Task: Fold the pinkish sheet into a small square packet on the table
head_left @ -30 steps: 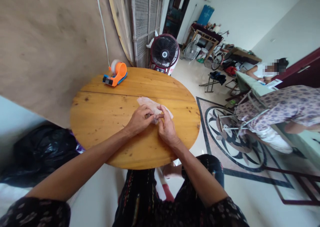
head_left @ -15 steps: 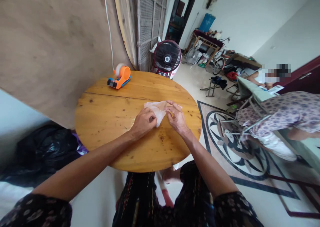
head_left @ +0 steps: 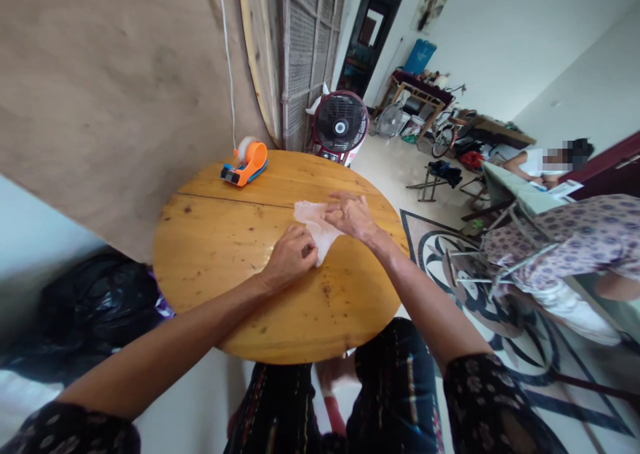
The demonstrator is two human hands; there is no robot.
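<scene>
A thin, pinkish-white translucent plastic bag (head_left: 325, 237) lies crumpled on the round wooden table (head_left: 215, 247). My left hand (head_left: 293, 257) is curled closed at its lower left edge, with thumb and forefinger pinching it. My right hand (head_left: 353, 215) rests over the bag's upper right part, its fingers stretched out and somewhat apart, pointing left. The fingertips of that hand touch or hover just over the plastic; I cannot tell which.
An orange tape dispenser (head_left: 253, 162) stands at the table's far left. Behind the table is a dark red fan (head_left: 341, 129). Black plastic bags (head_left: 100, 307) lie on the left. To the right, a person in a patterned top (head_left: 590, 234) sits near another person at a green table (head_left: 520, 187).
My right hand has gone from pinching the bag's right edge to reaching across it with fingers extended. The bag is spread lower. My left hand keeps its pinch; the view has shifted slightly.
</scene>
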